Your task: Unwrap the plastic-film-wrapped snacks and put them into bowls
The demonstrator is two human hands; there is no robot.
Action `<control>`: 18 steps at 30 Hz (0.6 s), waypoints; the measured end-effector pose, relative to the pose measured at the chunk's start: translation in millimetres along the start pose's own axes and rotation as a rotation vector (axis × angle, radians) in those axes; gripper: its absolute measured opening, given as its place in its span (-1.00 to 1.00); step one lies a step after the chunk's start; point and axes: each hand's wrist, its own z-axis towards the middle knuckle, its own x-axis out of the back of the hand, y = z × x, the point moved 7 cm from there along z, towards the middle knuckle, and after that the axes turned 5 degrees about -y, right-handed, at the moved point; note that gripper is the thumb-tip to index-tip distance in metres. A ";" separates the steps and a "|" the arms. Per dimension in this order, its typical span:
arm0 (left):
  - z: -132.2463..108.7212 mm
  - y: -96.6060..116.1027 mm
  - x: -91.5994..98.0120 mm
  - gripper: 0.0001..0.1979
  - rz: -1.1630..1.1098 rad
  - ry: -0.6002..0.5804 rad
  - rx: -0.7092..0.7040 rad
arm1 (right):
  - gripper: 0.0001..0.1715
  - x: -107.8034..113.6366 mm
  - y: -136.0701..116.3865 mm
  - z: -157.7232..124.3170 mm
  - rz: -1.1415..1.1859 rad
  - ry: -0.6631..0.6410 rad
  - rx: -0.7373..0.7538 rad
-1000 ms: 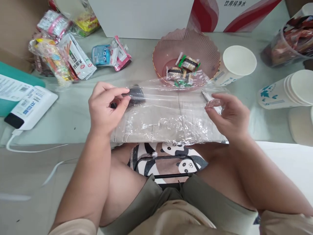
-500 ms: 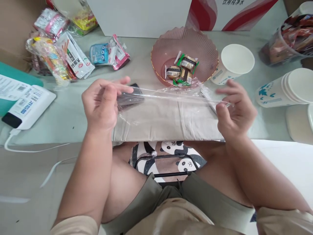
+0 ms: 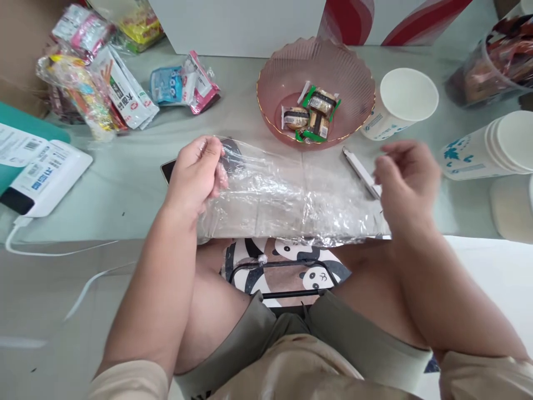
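Observation:
A sheet of clear, crinkled plastic film (image 3: 270, 191), perhaps a flattened bag, lies along the table's front edge, its near border hanging slightly over. My left hand (image 3: 195, 169) is closed on its upper left corner, the film bunched between thumb and fingers. Close by the film's right end is my right hand (image 3: 410, 178), its fingers curled and blurred; whether it grips any film I cannot tell. A white pen-like cutter (image 3: 360, 172) lies just left of that hand. Partly covered by my left hand and the film is a dark phone (image 3: 167, 169).
Behind the film stands a pink glass bowl (image 3: 275, 72) with several wrapped biscuits (image 3: 318, 103). Paper cups (image 3: 408, 94) and a tub of packets (image 3: 495, 61) are at right. Snack packets (image 3: 125, 94) and a white power bank (image 3: 54, 172) with cable lie left. A large box (image 3: 250, 25) borders the back.
The film, stretched taut between both hands before, now hangs down and spreads over the table's edge. My left hand has moved right and closed more. The cutter shows more fully.

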 end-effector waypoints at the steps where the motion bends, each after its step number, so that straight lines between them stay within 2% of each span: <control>1: 0.8 -1.8 -2.9 -0.70 0.009 -0.044 0.000 | -0.89 7.5 -6.4 0.6 0.013 0.081 0.086; 2: 1.6 -3.9 -6.9 -0.70 0.014 -0.099 -0.007 | -0.91 9.4 -11.0 0.3 0.050 0.102 0.140; 3: 2.0 -5.9 -11.9 -0.68 0.018 -0.160 -0.017 | -0.91 4.9 -13.5 -0.2 0.103 0.058 0.157; 4: 1.6 -7.8 -17.7 -0.66 0.023 -0.220 -0.026 | -0.88 -6.2 -14.5 -1.5 0.162 -0.044 0.141; 7: -3.6 -11.8 -36.9 -0.63 0.065 -0.369 -0.017 | -0.55 -62.8 -15.5 -18.3 0.278 -0.501 0.021; 9: -8.4 -12.9 -49.1 -0.63 0.102 -0.455 0.018 | -0.32 -99.7 -15.4 -37.2 0.255 -0.791 -0.061; 10: -9.9 -13.0 -53.5 -0.64 0.119 -0.487 0.034 | -0.35 -113.8 -14.2 -46.4 0.221 -0.916 -0.108; 11: -9.8 -12.7 -55.6 -0.66 0.130 -0.499 0.045 | -0.48 -123.3 -12.7 -53.6 0.189 -1.009 -0.153; 13: -3.4 -10.7 -50.9 -0.71 0.119 -0.433 0.044 | -0.77 -130.4 -10.0 -60.1 0.158 -1.096 -0.236; 16: 15.3 -7.2 -23.4 -0.73 -0.012 -0.133 0.014 | -0.78 -122.9 -8.3 -54.5 0.219 -1.034 -0.319; 18: 25.6 -6.1 -0.8 -0.70 -0.144 0.097 -0.015 | -0.77 -114.2 -8.2 -47.0 0.300 -0.932 -0.339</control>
